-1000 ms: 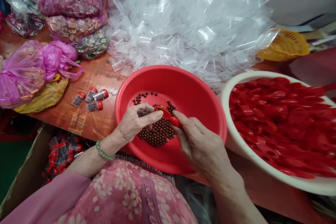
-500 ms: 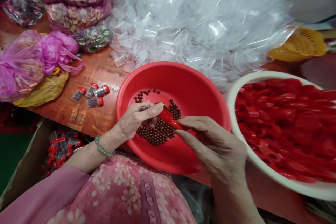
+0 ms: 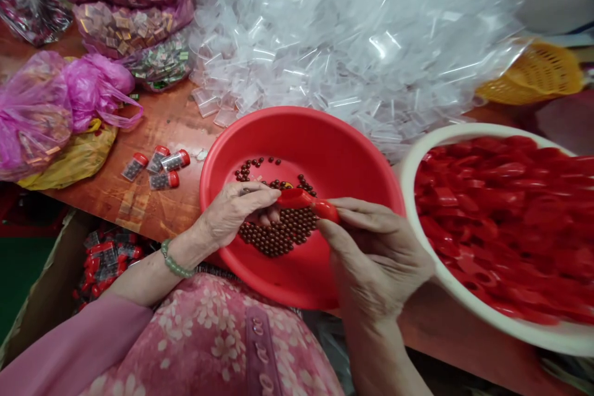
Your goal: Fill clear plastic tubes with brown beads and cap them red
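Observation:
Over a red basin [image 3: 352,167] holding many dark brown balls [image 3: 278,235], both hands are at a red plastic piece [image 3: 297,198]. My left hand [image 3: 232,210] pinches its left end between thumb and finger, with the other fingers curled. At its right end, my right hand [image 3: 371,247] grips a rounded red part between thumb and fingers. Whether these red parts are joined is unclear. A small yellow thing lies among the balls, partly hidden behind the red piece.
A pile of clear plastic pieces [image 3: 325,43] lies behind the basin. A white tub [image 3: 411,192] of red parts stands right. Small red-capped tubes [image 3: 175,160], pink bags [image 3: 97,83] and a box of tubes [image 3: 34,297] are left; a yellow basket [image 3: 538,74] sits back right.
The red piece has turned from slanted to nearly level, and its rounded right part now shows more. My right hand has shifted slightly. The whole view has moved a little.

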`<move>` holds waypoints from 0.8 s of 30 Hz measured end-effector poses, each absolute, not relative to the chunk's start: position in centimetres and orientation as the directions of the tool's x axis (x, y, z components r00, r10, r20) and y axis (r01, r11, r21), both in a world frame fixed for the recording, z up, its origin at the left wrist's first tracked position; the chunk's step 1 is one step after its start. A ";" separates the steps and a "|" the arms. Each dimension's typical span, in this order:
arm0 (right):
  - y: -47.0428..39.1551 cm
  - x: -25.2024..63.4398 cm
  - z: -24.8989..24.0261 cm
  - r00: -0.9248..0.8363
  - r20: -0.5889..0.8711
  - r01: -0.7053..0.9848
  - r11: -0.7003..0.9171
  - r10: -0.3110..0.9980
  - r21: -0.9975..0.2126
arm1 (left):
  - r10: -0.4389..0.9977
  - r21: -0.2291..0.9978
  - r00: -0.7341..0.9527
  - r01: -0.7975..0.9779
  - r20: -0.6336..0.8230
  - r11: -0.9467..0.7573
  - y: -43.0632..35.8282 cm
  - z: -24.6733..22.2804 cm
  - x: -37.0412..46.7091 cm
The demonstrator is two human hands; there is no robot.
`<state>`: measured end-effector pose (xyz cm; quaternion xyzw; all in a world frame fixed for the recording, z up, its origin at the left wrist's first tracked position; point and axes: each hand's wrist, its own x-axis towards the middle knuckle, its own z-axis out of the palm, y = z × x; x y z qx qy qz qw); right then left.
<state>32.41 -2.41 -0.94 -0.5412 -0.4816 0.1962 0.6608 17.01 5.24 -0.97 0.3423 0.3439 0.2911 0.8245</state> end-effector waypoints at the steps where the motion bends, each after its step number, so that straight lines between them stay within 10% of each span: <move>1: -2.2 32.2 -1.1 0.440 0.425 0.259 0.342 0.791 -0.903 | 0.711 0.776 0.599 -0.224 -0.369 0.590 5.2 -0.9 17.0; 10: -1.6 31.7 -1.2 0.230 0.360 0.205 0.316 0.904 -0.926 | 0.647 0.839 0.675 -0.076 -0.354 0.539 4.7 -1.0 17.1; 18: 0.3 32.8 -0.4 0.452 0.101 -0.100 0.163 0.886 -0.982 | 0.429 0.551 0.864 -0.230 -0.264 0.802 5.9 -1.7 15.8; 24: 1.0 32.7 -0.1 0.372 0.185 -0.060 0.222 0.909 -0.973 | 0.319 0.432 0.933 -0.224 -0.163 0.874 6.0 -2.0 15.1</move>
